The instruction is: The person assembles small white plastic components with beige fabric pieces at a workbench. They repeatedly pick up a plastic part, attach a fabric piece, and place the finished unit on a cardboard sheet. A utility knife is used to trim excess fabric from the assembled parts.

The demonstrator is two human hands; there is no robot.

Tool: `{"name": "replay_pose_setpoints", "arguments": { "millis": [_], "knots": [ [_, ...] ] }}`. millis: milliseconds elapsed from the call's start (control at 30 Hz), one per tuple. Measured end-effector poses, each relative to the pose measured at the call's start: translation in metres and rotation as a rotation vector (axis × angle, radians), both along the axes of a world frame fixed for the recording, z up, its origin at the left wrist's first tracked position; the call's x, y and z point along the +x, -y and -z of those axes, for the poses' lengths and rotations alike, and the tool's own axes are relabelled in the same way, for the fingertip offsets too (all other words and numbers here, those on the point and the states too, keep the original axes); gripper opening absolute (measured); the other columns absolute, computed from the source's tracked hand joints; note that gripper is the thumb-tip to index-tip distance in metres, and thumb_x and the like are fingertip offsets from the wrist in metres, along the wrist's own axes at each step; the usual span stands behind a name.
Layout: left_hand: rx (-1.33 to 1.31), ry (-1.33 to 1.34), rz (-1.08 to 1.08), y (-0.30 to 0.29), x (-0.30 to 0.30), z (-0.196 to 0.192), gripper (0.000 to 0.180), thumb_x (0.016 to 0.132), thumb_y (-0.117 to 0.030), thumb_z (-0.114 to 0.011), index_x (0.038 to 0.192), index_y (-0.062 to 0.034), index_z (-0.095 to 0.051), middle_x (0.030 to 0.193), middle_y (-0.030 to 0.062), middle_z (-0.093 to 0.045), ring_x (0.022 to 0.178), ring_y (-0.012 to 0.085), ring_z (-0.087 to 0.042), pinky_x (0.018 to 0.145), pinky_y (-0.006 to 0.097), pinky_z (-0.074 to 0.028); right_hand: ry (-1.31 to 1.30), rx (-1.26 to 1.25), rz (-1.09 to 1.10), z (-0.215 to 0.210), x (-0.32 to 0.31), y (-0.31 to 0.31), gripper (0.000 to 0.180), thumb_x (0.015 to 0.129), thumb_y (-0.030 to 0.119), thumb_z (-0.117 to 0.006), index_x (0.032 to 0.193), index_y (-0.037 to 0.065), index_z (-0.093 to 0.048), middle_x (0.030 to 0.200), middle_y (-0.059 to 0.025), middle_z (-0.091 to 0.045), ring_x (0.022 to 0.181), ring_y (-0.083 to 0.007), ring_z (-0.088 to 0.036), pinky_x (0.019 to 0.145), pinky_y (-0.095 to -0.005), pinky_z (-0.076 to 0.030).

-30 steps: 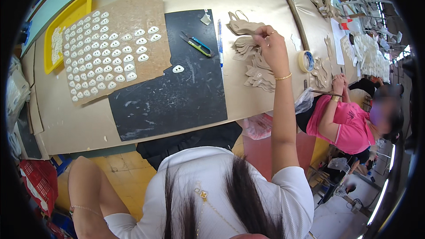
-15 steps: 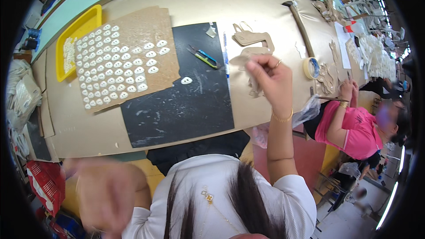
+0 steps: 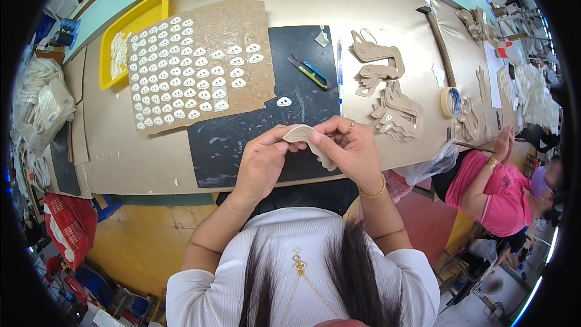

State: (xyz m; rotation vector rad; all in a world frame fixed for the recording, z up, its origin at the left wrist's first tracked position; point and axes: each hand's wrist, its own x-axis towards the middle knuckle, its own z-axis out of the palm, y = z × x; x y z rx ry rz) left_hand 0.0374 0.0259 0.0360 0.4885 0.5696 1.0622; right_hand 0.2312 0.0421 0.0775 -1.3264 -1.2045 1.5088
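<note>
The left hand (image 3: 260, 166) and the right hand (image 3: 356, 152) both pinch, thumbs against fingers, a curved beige piece (image 3: 301, 135) above the near part of the black mat (image 3: 221, 151) on the desk (image 3: 133, 160). From that piece, more beige cut pieces (image 3: 399, 115) lie in a loose pile at two o'clock, and the snips (image 3: 310, 72) rest on the mat at twelve. At ten o'clock a brown board (image 3: 233, 18) carries rows of small white pieces (image 3: 189, 82).
</note>
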Motion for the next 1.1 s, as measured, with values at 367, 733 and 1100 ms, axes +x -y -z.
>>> {"name": "replay_pose_setpoints", "arguments": {
  "millis": [367,733,1100],
  "knots": [
    [-0.092,-0.003,-0.023,0.004,0.007,0.007,0.026,0.099,-0.012,-0.067,0.119,0.004,-0.068,0.111,0.0109,-0.07,0.1,0.017,-0.065,0.093,0.032,-0.05,0.292,0.239,-0.05,0.001,-0.009,0.001,0.015,0.088,0.012,-0.078,0.088,-0.001,-0.069,0.075,-0.0035,-0.066,0.062,-0.0087,-0.058,0.056,-0.0242,-0.046],
    [0.129,-0.823,-0.33,0.02,-0.1,0.006,0.012,0.094,0.0,-0.069,0.105,0.004,-0.072,0.099,0.0082,-0.069,0.087,0.0124,-0.064,0.079,0.024,-0.051,0.216,0.116,-0.08,0.011,0.0,0.001,0.017,0.09,0.015,-0.077,0.09,0.0,-0.069,0.079,-0.0044,-0.063,0.061,-0.0091,-0.058,0.057,-0.0253,-0.046],
    [-0.399,0.331,0.129,0.013,-0.022,0.018,0.052,0.106,-0.037,-0.053,0.135,0.0065,-0.057,0.114,0.0121,-0.068,0.099,0.0205,-0.065,0.089,0.033,-0.052,0.177,0.121,-0.223,0.006,-0.016,-0.005,0.015,0.089,0.014,-0.078,0.091,0.0,-0.071,0.077,-0.0024,-0.062,0.063,-0.0068,-0.056,0.057,-0.0236,-0.044]
  ]
}}
